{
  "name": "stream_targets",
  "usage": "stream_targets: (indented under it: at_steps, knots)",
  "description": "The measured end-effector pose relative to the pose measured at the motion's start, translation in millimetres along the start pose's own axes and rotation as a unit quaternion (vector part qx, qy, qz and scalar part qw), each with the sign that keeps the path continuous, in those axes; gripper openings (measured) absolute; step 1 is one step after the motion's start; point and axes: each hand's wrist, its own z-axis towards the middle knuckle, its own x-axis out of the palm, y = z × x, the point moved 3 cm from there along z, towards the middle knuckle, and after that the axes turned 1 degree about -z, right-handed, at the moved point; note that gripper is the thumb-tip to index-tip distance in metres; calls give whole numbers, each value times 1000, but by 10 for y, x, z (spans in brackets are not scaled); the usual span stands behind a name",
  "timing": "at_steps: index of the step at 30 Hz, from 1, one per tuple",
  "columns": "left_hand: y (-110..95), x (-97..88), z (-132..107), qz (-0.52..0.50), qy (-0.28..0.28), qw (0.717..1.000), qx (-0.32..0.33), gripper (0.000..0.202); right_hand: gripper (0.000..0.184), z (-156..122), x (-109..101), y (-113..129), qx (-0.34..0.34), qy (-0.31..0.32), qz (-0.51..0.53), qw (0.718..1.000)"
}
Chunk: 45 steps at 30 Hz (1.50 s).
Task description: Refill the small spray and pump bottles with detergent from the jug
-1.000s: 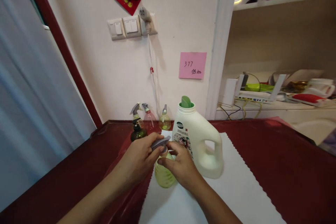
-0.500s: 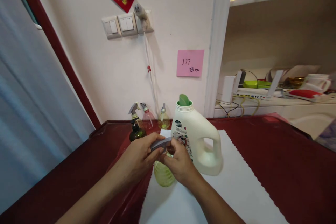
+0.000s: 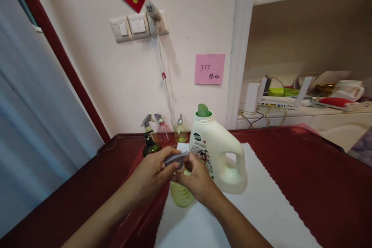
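So my left hand (image 3: 158, 168) has a firm hold of the grey spray head (image 3: 174, 158) on 1 yellow-green bottle (image 3: 180, 194), and my right hand (image 3: 198, 178) has its fingers round the neck. Bottle's by the left edge of the white mat (image 3: 258, 205), 1 white jug (image 3: 218, 159) just beside it. Towards the table (image 3: 316, 170)'s back edge I count 4 more: 1 dark pump bottle (image 3: 151, 148), 1 pink sprayer (image 3: 163, 133), 1 yellow sprayer (image 3: 180, 133), 1 pale sprayer (image 3: 148, 120).

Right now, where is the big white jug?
In the head view, the jug stands slightly right of centre on the white sheet, just beyond the right hand and to the right of the held spray bottle.
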Motion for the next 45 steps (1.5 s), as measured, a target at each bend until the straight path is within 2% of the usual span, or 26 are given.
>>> stream_targets:
  at_steps: [3,5,7,9,11,14,16,18,21,24,26,29,31,34,37,39,41,43,45]
  knots:
    - [38,-15,8,11,-4,1000,-5,27,29,-41,-25,90,-1,63,-2,998]
    - [54,-22,4,24,-8,1000,-5,28,20,-50,-33,82,0,66,-5,998]
    - [52,-22,-2,26,-6,1000,0,28,23,-31,-17,7,3,29,-6,1000]
    - [39,-19,-8,24,-3,1000,7,27,34,-2,10,-80,10,-24,-8,1000]
    - [32,-16,-9,21,2,1000,10,27,44,13,26,-108,18,-50,-12,999]
    - [46,-15,-2,16,5,1000,10,26,44,-6,6,0,11,5,-3,1000]
    - [65,-17,6,26,2,1000,11,25,35,-33,-28,87,3,58,4,998]
    - [79,-22,13,44,-7,999,5,25,29,-45,-53,105,-1,76,3,997]
    - [68,-20,11,51,-7,999,-1,27,31,-17,-43,-1,-4,24,-5,1000]
    - [37,-14,-2,35,4,999,3,26,42,8,-20,-98,5,-47,-21,999]
    - [34,-14,-9,24,7,1000,3,27,41,1,-19,-70,5,-39,-26,999]
    - [60,-19,-10,29,2,1000,3,27,31,-32,-39,55,-13,29,-25,999]
    - [77,-23,-9,44,-4,999,5,26,24,-44,-49,89,-23,46,-36,998]
    - [68,-19,-14,57,2,998,9,23,21,-30,-36,5,-22,-8,-51,998]
    - [33,-19,-23,57,8,998,12,22,28,-15,-16,-83,-9,-63,-57,996]
    - [23,-23,-22,52,8,999,14,21,31,-17,-26,-51,-7,-45,-58,997]
    - [33,-27,-14,46,11,999,14,22,31,-27,-56,42,-12,4,-53,998]
    - [56,-31,-3,52,11,999,12,22,27,-41,-85,126,-20,50,-51,997]
    - [72,-35,6,67,10,998,11,22,20,-44,-95,141,-25,57,-56,996]
